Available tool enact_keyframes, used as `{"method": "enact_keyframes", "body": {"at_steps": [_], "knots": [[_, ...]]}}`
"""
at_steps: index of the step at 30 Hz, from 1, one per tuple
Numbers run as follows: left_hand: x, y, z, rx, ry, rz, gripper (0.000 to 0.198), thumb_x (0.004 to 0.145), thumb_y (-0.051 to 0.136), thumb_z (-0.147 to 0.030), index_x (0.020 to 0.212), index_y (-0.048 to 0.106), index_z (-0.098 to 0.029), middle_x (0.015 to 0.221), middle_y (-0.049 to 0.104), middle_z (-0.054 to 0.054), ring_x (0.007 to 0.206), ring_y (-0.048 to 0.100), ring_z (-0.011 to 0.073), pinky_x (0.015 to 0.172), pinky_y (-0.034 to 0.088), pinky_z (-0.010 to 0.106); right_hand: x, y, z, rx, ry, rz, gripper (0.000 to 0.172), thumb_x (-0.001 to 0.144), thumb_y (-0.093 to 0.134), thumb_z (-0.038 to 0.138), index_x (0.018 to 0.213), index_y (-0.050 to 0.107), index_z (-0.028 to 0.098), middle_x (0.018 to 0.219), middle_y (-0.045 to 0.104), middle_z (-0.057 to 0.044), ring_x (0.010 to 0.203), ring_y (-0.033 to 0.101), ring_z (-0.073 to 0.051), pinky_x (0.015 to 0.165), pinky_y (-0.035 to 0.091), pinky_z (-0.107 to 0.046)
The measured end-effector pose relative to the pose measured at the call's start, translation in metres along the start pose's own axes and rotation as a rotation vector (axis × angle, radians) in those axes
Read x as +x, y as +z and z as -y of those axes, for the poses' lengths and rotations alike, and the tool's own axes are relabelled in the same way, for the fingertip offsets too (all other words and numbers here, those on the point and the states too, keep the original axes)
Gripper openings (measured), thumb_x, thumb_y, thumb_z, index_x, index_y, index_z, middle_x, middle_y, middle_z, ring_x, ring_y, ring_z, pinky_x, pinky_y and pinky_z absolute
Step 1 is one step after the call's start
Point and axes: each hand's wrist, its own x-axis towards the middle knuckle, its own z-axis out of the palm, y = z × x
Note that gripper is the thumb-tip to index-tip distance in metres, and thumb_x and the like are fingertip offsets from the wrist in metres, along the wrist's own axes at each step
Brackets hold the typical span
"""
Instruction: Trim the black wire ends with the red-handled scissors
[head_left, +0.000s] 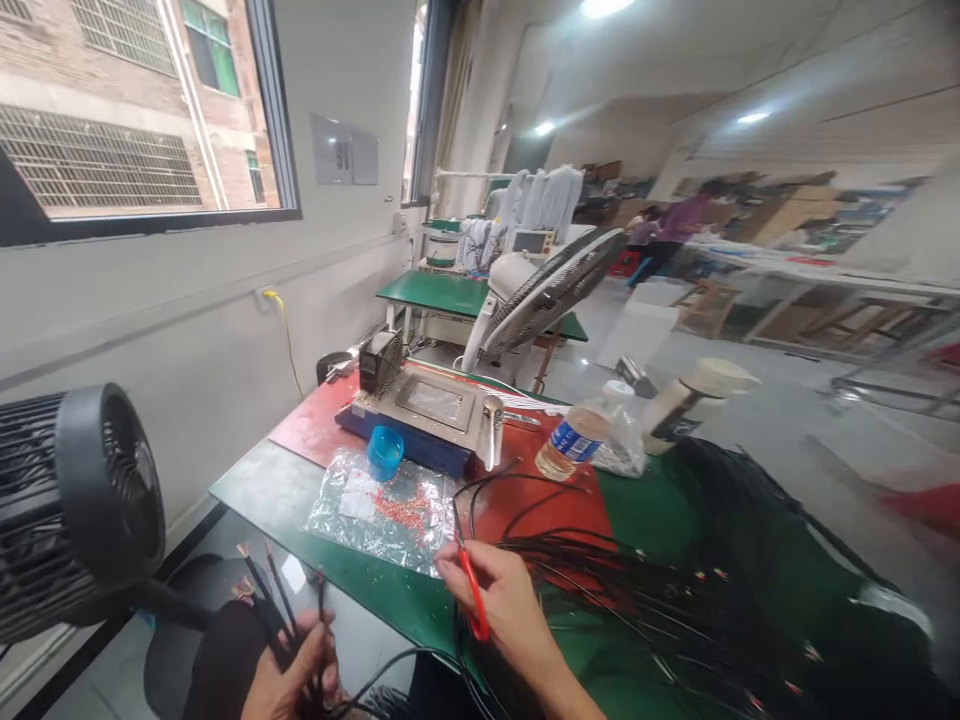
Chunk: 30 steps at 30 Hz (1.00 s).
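Observation:
My left hand (296,665), at the lower left beside the table, is closed around several black cables (279,590). Their ends point up, and bare copper strands fan out at some tips. My right hand (499,600) is above the table's front edge, closed on a red-handled hand tool (474,592). The tool's working end is too small and hidden to make out. Close to the right hand, small reddish scraps (405,510) lie on a clear plastic sheet (345,530). A bundle of black cables (600,565) spreads over the table to its right.
A blue plastic cup (385,452) stands on the sheet, before a blue-based machine (439,400) with a small fan. Right of it are a liquid-filled bottle (571,443) and a plastic bag (626,440). A black fan (112,490) stands at left. People (675,225) are far behind.

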Motion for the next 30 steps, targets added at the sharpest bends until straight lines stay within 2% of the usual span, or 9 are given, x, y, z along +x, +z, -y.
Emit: {"method": "enact_keyframes", "body": {"at_steps": [4, 10, 13, 17, 20, 23, 25, 28, 30], "knots": [[-0.014, 0.018, 0.008, 0.046, -0.045, 0.136, 0.044, 0.049, 0.085, -0.044, 0.072, 0.065, -0.013, 0.037, 0.050, -0.006, 0.031, 0.040, 0.0054, 0.033, 0.032, 0.018, -0.003, 0.026, 0.000, 0.273, 0.193, 0.205, 0.040, 0.068, 0.067, 0.050, 0.081, 0.066, 0.012, 0.050, 0.044, 0.005, 0.043, 0.038, -0.007, 0.043, 0.028, -0.020], [-0.016, 0.011, 0.018, 0.071, -0.142, 0.251, 0.037, 0.055, 0.082, -0.042, 0.072, 0.063, -0.016, 0.037, 0.051, -0.004, 0.032, 0.040, 0.0071, 0.037, 0.036, 0.022, 0.002, 0.051, 0.000, 0.515, 0.351, 0.453, 0.046, 0.055, 0.079, 0.046, 0.083, 0.065, 0.013, 0.052, 0.049, 0.005, 0.041, 0.043, -0.006, 0.039, 0.031, -0.018], [-0.014, 0.010, 0.015, 0.106, -0.157, 0.291, 0.034, 0.057, 0.082, -0.040, 0.073, 0.065, -0.016, 0.044, 0.057, -0.001, 0.041, 0.046, 0.0101, 0.044, 0.038, 0.025, 0.003, 0.053, -0.001, 0.442, 0.284, 0.436, 0.038, 0.063, 0.073, 0.048, 0.073, 0.064, 0.012, 0.048, 0.048, 0.005, 0.039, 0.042, -0.007, 0.038, 0.030, -0.018], [-0.010, 0.025, 0.002, 0.288, 0.034, 0.338, 0.034, 0.064, 0.076, -0.040, 0.081, 0.069, -0.012, 0.056, 0.062, 0.004, 0.054, 0.053, 0.0131, 0.054, 0.038, 0.025, 0.006, 0.049, 0.001, 0.230, 0.098, 0.394, 0.033, 0.066, 0.073, 0.043, 0.061, 0.062, 0.012, 0.048, 0.047, 0.004, 0.044, 0.040, -0.006, 0.043, 0.027, -0.018], [-0.006, 0.042, -0.007, 0.299, 0.045, 0.364, 0.032, 0.067, 0.073, -0.043, 0.071, 0.066, -0.013, 0.049, 0.050, -0.002, 0.043, 0.036, 0.0055, 0.044, 0.023, 0.021, 0.013, 0.047, 0.002, 0.314, 0.151, 0.354, 0.038, 0.067, 0.070, 0.050, 0.062, 0.058, 0.013, 0.047, 0.046, 0.004, 0.043, 0.040, -0.007, 0.043, 0.029, -0.019], [0.001, 0.054, -0.013, 0.210, 0.010, 0.348, 0.031, 0.068, 0.072, -0.043, 0.065, 0.059, -0.014, 0.049, 0.034, -0.008, 0.042, 0.017, 0.0034, 0.042, 0.010, 0.021, 0.022, 0.039, -0.001, 0.393, 0.251, 0.209, 0.045, 0.070, 0.060, 0.061, 0.067, 0.051, 0.017, 0.046, 0.041, 0.006, 0.040, 0.037, -0.008, 0.041, 0.029, -0.021], [0.006, 0.057, -0.015, 0.182, 0.017, 0.336, 0.030, 0.070, 0.070, -0.041, 0.063, 0.057, -0.015, 0.049, 0.030, -0.009, 0.044, 0.015, 0.0044, 0.042, 0.010, 0.021, 0.025, 0.027, -0.002, 0.271, 0.176, 0.175, 0.046, 0.072, 0.057, 0.063, 0.070, 0.051, 0.017, 0.052, 0.042, 0.005, 0.046, 0.038, -0.009, 0.046, 0.031, -0.021], [0.012, 0.059, -0.017, 0.171, 0.022, 0.293, 0.027, 0.071, 0.069, -0.039, 0.068, 0.059, -0.015, 0.053, 0.036, -0.007, 0.045, 0.018, 0.0044, 0.042, 0.011, 0.021, 0.020, 0.010, -0.001, -0.051, -0.028, 0.247, 0.040, 0.074, 0.059, 0.057, 0.078, 0.054, 0.017, 0.070, 0.048, 0.002, 0.063, 0.041, -0.011, 0.057, 0.033, -0.022], [0.015, 0.060, -0.017, 0.183, 0.032, 0.276, 0.026, 0.072, 0.069, -0.039, 0.072, 0.060, -0.014, 0.057, 0.040, -0.006, 0.046, 0.020, 0.0040, 0.042, 0.012, 0.021, 0.013, 0.004, 0.000, -0.236, -0.074, 0.320, 0.037, 0.074, 0.060, 0.054, 0.076, 0.050, 0.018, 0.074, 0.047, 0.002, 0.066, 0.040, -0.012, 0.059, 0.030, -0.022]]}}
